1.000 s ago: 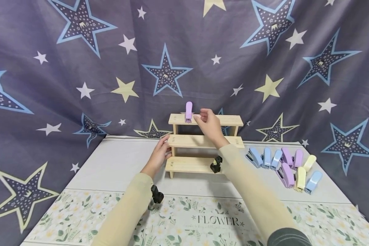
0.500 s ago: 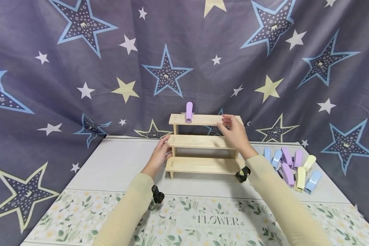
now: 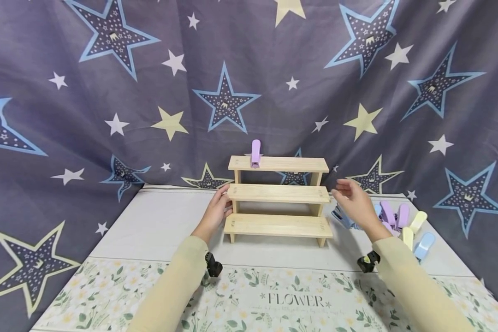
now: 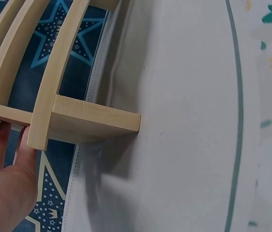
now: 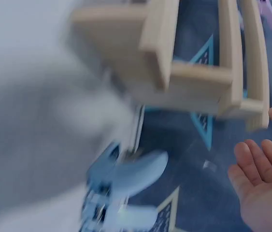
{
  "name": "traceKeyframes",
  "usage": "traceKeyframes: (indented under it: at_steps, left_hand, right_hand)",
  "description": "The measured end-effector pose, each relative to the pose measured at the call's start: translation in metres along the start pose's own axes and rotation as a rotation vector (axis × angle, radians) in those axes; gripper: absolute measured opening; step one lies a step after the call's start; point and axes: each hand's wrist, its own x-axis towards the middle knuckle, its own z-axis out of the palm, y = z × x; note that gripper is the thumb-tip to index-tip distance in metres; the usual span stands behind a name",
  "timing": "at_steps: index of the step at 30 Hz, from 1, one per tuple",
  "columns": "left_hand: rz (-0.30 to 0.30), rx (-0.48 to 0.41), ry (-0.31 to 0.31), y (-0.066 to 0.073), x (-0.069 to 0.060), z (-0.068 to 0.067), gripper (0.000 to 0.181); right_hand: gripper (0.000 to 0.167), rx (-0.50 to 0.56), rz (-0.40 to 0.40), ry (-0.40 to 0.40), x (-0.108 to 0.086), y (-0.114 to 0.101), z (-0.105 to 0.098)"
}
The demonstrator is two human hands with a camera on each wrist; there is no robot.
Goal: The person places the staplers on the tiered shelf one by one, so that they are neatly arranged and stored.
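A three-tier wooden display stand (image 3: 280,193) is upright on the table. One purple stapler (image 3: 255,154) stands near the left end of its top tier. My left hand (image 3: 213,212) holds the stand's left end around the middle tier; in the left wrist view, its fingertips (image 4: 24,152) meet the wood. To the right of the stand, my right hand (image 3: 356,207) hovers with nothing in it, fingers loosely bent. Blue staplers (image 3: 342,217) lie partly hidden beneath that hand. In the right wrist view, a blurred blue stapler (image 5: 140,174) lies below the stand and apart from the fingers.
Purple staplers (image 3: 403,214), a yellow stapler (image 3: 417,222) and a light-blue stapler (image 3: 424,246) lie clustered at the table's right. A floral mat (image 3: 290,299) runs along the front. Behind the table hangs a dark curtain (image 3: 274,55) with stars.
My right hand has moved from beside the purple stapler on the top tier, rightward and down, past the stand's right end toward the other staplers. The left hand stays at the stand.
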Motion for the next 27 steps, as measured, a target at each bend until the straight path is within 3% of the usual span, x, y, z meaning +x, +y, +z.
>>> traceKeyframes:
  at_steps: [13,20,27]
  left_hand:
    - [0.008,-0.008,-0.001,-0.001,-0.001,-0.002,0.049]
    - [0.011,0.0,-0.003,-0.001,-0.001,-0.001,0.049]
    - [0.008,-0.005,-0.006,0.0,-0.002,-0.001,0.047]
  right_hand:
    - [0.044,-0.169,0.032,0.007,-0.045,0.055,-0.056]
    - [0.045,-0.229,0.084,-0.011,-0.064,0.078,-0.071]
    - [0.049,-0.268,0.097,-0.046,-0.077,0.088,-0.079]
